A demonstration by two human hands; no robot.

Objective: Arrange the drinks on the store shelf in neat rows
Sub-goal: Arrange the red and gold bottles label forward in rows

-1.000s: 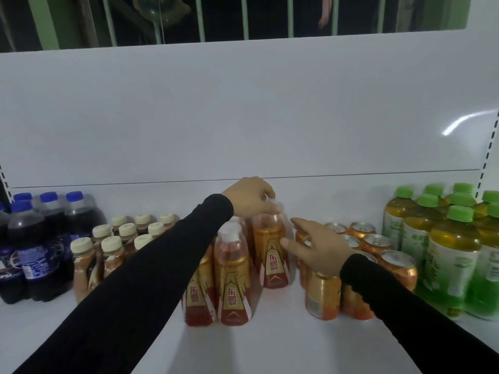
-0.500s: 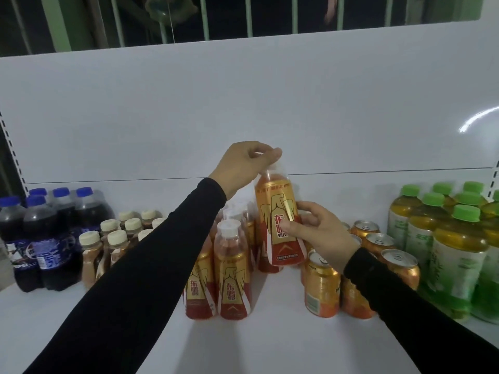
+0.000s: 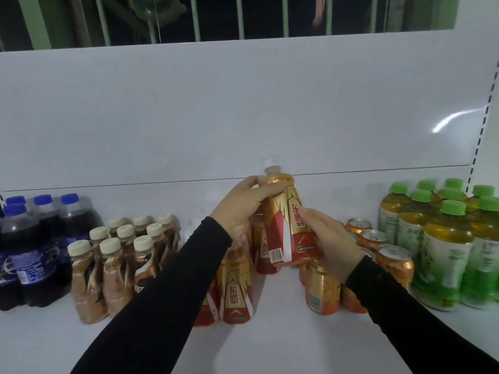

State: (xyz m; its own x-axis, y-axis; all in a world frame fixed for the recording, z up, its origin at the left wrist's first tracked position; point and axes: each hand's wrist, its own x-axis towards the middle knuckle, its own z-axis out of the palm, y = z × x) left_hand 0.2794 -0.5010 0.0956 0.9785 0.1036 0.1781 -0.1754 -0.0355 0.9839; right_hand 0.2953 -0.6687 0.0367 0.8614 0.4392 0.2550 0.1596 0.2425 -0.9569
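Note:
A red-and-gold energy drink bottle (image 3: 283,220) with a clear cap is lifted above the white shelf (image 3: 270,341), tilted slightly. My left hand (image 3: 243,206) grips its upper shoulder from the left. My right hand (image 3: 329,238) holds its lower body from the right. Below stand more of the same bottles (image 3: 236,287), partly hidden by my left sleeve. Orange cans (image 3: 321,290) stand in rows to the right of them.
Dark soda bottles with blue caps (image 3: 29,247) stand at the far left. Brown bottles with cream caps (image 3: 113,263) stand next to them. Green-capped tea bottles (image 3: 445,249) fill the right end. The white back panel (image 3: 243,117) rises behind.
The bottle stood among the others a second ago with my left hand on its cap. Both hands have since lifted it. My left hand has slid from the cap to the shoulder.

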